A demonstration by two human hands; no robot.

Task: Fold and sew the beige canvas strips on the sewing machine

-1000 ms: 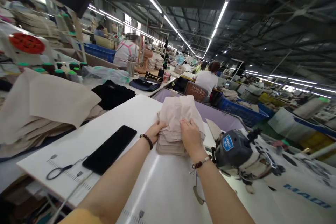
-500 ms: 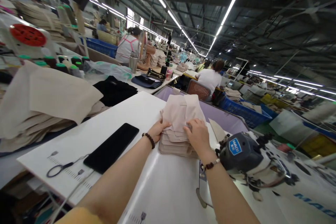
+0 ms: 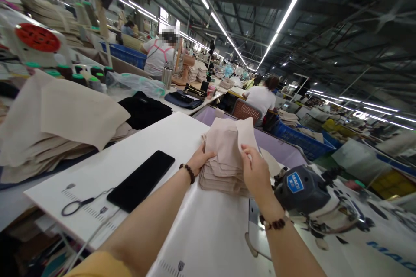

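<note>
A stack of beige fabric pieces [image 3: 224, 177] lies on the white table in front of me. My left hand [image 3: 199, 159] grips the stack's left edge, thumb on top and the other fingers mostly hidden at its side. At the right side, my right hand [image 3: 256, 171] pinches the edge of a beige fabric piece [image 3: 246, 132] between thumb and fingers. That piece is lifted and curls upward at its far right part. Close to my right forearm stands a sewing machine [image 3: 305, 190] with a dark grey head and a blue label.
A black phone [image 3: 141, 181] and a cable with a ring [image 3: 73, 207] lie on the white table [image 3: 175, 138] to the left. Beyond it is a larger pile of beige fabric [image 3: 74, 117] beside black cloth [image 3: 146, 110]. Ahead, a person [image 3: 260, 95] sits facing away.
My right hand has moved right and slightly toward me, pulling up the right part of the top fabric piece. My left hand keeps its place on the stack.
</note>
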